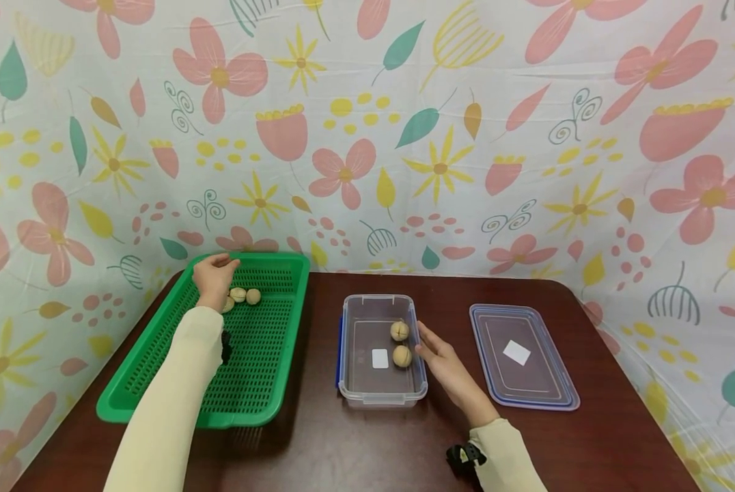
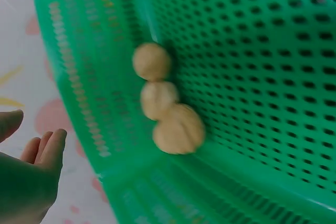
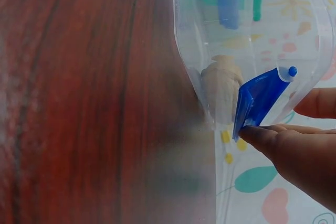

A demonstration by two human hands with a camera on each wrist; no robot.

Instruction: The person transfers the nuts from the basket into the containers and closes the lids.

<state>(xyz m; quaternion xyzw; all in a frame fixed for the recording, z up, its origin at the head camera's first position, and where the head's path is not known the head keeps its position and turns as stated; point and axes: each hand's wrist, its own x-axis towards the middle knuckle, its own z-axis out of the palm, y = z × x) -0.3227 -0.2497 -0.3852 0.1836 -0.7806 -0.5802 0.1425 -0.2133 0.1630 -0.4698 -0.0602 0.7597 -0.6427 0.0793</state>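
My left hand (image 1: 214,279) is over the far left part of a green plastic basket (image 1: 269,412). In the left wrist view its thumb and fingers (image 2: 50,150) are apart and hold nothing. Three walnuts lie touching in a row in the basket, one cracked walnut (image 2: 179,129) among them. My right hand (image 1: 444,362) rests against the right side of a clear plastic container (image 1: 358,396). Its fingertips touch a blue latch (image 3: 262,98), and the thumb is beside the rim. Inside the container are two walnuts, a far one (image 1: 399,331) and a near one (image 1: 401,356).
A clear lid (image 1: 527,383) with a white label lies on the dark wooden table (image 1: 318,437), right of the container. Behind the table hangs a flowered cloth (image 1: 367,137). A blue latch (image 1: 339,355) hangs at the container's left side.
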